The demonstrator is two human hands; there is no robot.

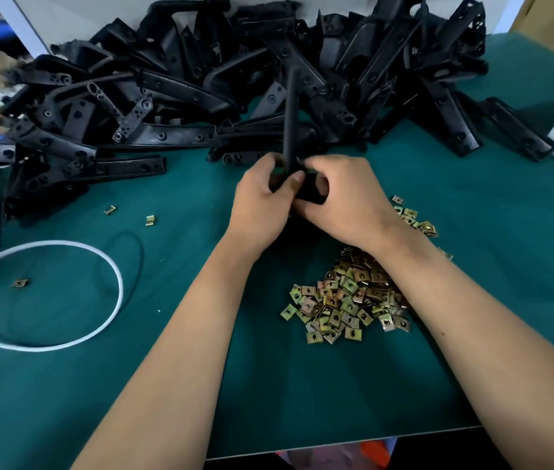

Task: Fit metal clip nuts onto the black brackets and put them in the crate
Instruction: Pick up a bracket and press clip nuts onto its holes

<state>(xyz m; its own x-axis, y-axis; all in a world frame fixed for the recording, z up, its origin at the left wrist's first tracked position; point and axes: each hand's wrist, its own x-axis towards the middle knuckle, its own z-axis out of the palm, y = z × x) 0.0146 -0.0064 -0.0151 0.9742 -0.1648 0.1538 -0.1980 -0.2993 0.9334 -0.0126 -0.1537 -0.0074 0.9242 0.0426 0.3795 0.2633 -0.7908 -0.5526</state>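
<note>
Presently, work is under way on one piece: both hands meet at the centre of the frame around a single black bracket (291, 123), which stands roughly upright, its long arm rising toward the pile behind. The left hand (262, 201) has its fingers curled round the lower end; the right hand (336, 198) pinches at the same end, thumb and fingers bent. Whether a clip nut is between the fingers cannot be told; the spot is hidden and blurred.

Judged progress: early. A large heap of brackets (235, 79) fills the upper half of the frame, none visibly fitted. A heap of clip nuts (347, 300) lies at lower centre-right, partly under the right forearm. No crate is in view, so finished pieces cannot be counted.

Materials: the brackets are moulded, matt black, elongated with rounded ends and several round holes. The nuts are small folded plates, yellow-bronze with a metallic sheen, each with a centre hole. A few stray nuts (149, 220) lie at left. The table (489, 232) carries a smooth teal mat; a white cable (112, 266) loops at lower left.
</note>
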